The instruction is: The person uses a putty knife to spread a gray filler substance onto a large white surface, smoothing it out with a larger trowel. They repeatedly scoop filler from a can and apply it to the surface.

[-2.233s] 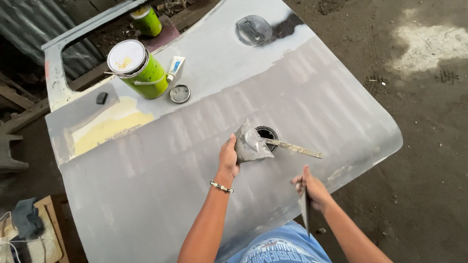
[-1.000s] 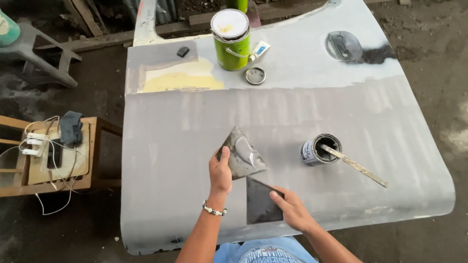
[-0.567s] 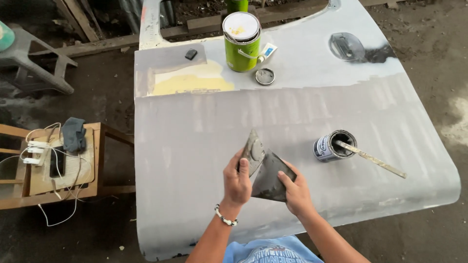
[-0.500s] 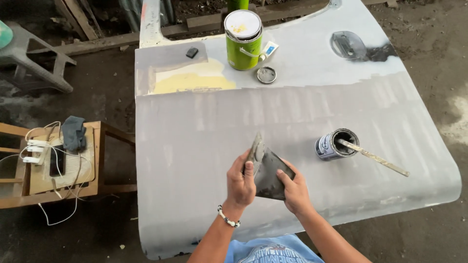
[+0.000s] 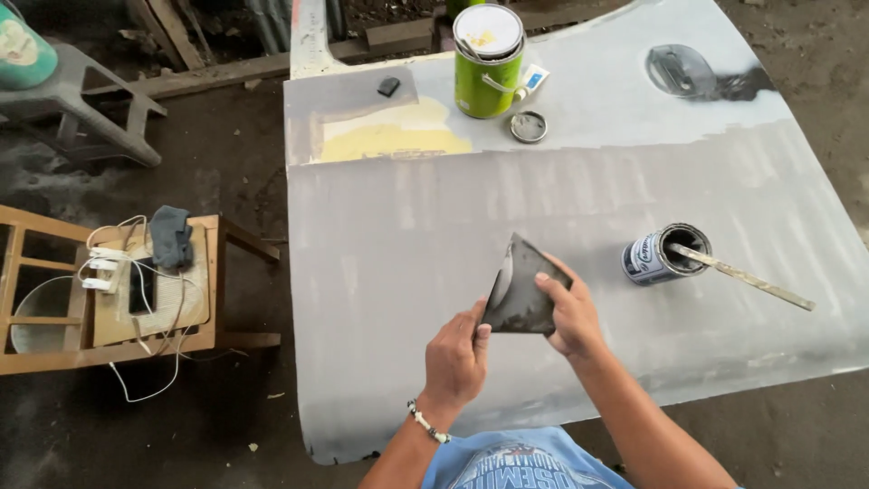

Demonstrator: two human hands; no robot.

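Observation:
A large grey primed car panel (image 5: 407, 235) lies flat in front of me. Above its near part, my left hand (image 5: 455, 359) and my right hand (image 5: 568, 312) hold two dark flat spreader blades (image 5: 520, 290) pressed together, with a smear of grey putty on one. The left thumb rests on the lower edge. The right fingers wrap the right side. A small open tin (image 5: 665, 254) with a stir stick (image 5: 747, 278) lying across it stands on the panel to the right of my hands.
A green can (image 5: 487, 59) with a white lid, a tube (image 5: 532, 82) and a small round lid (image 5: 528, 126) sit at the panel's far edge beside a yellow filler patch (image 5: 389, 138). A wooden stool (image 5: 118, 290) with cables and a phone stands left. Dirt floor surrounds everything.
My right hand brought its blade up from the panel against the one in my left hand. Both hands now hold them together, and the view has shifted slightly.

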